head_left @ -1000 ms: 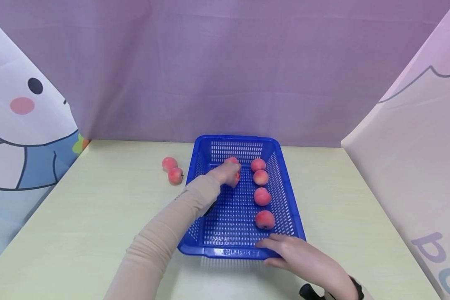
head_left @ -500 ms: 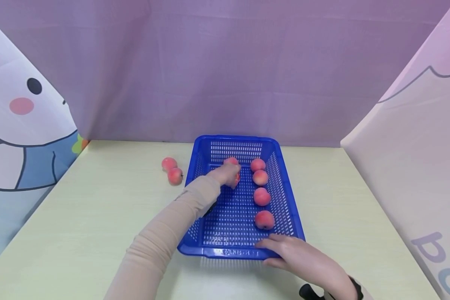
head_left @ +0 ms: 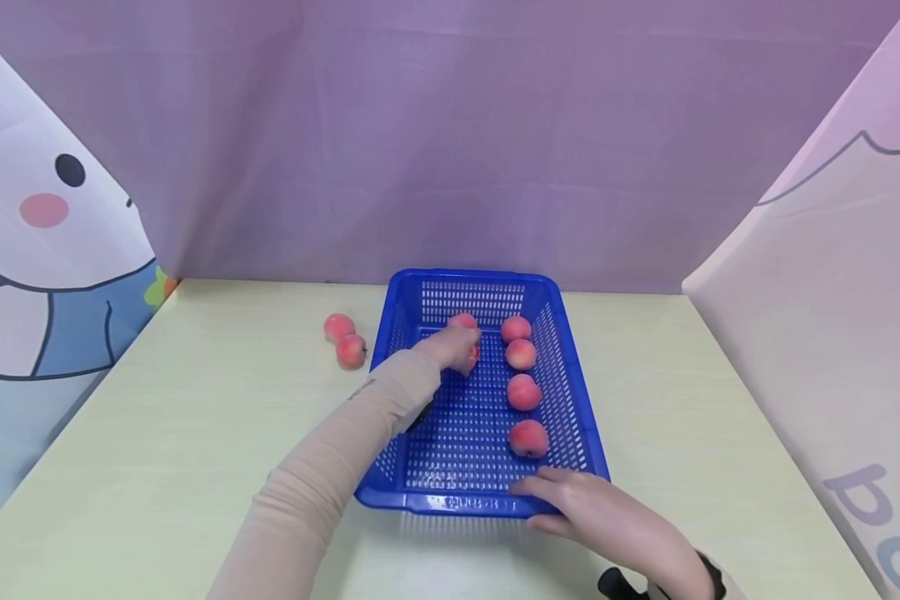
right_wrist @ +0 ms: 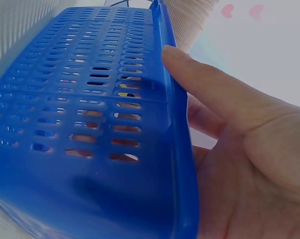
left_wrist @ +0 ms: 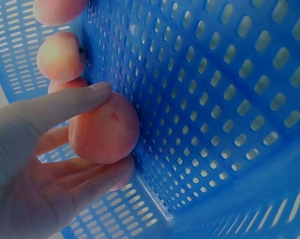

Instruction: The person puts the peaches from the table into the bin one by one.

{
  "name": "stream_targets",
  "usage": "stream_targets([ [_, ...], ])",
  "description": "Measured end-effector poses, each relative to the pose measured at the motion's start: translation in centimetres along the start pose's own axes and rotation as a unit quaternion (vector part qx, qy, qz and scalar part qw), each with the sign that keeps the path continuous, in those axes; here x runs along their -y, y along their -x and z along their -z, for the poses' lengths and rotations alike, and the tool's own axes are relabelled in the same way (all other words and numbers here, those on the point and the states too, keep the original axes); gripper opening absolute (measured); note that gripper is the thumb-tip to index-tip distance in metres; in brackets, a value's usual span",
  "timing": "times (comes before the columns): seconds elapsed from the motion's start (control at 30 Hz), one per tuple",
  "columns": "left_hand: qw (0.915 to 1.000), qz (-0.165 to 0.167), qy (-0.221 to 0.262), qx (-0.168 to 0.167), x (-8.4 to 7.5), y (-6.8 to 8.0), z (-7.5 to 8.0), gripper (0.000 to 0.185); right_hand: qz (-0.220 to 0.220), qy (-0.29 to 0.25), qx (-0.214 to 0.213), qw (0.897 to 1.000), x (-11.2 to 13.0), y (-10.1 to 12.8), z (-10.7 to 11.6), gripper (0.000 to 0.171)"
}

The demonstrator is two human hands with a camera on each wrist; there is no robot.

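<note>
A blue perforated plastic basket (head_left: 468, 442) rests on the table. My left hand (head_left: 452, 346) reaches inside, its thumb and fingers around a pinkish-red apple (left_wrist: 104, 134) low by the basket floor. Another apple (head_left: 462, 320) lies just beyond that hand, partly hidden by it. Along the basket's right side several apples (head_left: 524, 392) form a row. At the near right corner my right hand (head_left: 596, 508) grips the basket rim (right_wrist: 177, 114), with the thumb on one side and the fingers on the other.
Two apples, a farther one (head_left: 339, 327) and a nearer one (head_left: 351, 352), sit together on the pale table (head_left: 217, 433) left of the basket. A purple cloth (head_left: 450, 150) hangs behind, and printed panels stand at both sides.
</note>
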State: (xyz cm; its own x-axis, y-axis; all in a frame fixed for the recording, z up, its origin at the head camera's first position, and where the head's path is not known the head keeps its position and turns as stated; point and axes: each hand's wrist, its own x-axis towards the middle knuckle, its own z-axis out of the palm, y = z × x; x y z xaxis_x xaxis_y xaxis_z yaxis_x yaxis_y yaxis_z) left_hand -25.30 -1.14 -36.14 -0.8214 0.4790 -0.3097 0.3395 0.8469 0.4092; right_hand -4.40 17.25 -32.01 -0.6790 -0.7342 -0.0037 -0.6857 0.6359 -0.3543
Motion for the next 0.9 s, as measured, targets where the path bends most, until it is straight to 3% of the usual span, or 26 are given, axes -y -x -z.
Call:
stream_targets([
  [0.5,0.9970,-0.022,-0.072,-0.019,0.0,0.2,0.3,0.042,-0.009,-0.006,0.006,1.000,0.0,-0.1,0.0,0.026],
  [0.9,0.9986,-0.004,-0.051,-0.010,-0.3,1.1,1.1,0.039,-0.014,0.011,0.012,1.000,0.0,-0.1,0.0,0.026],
])
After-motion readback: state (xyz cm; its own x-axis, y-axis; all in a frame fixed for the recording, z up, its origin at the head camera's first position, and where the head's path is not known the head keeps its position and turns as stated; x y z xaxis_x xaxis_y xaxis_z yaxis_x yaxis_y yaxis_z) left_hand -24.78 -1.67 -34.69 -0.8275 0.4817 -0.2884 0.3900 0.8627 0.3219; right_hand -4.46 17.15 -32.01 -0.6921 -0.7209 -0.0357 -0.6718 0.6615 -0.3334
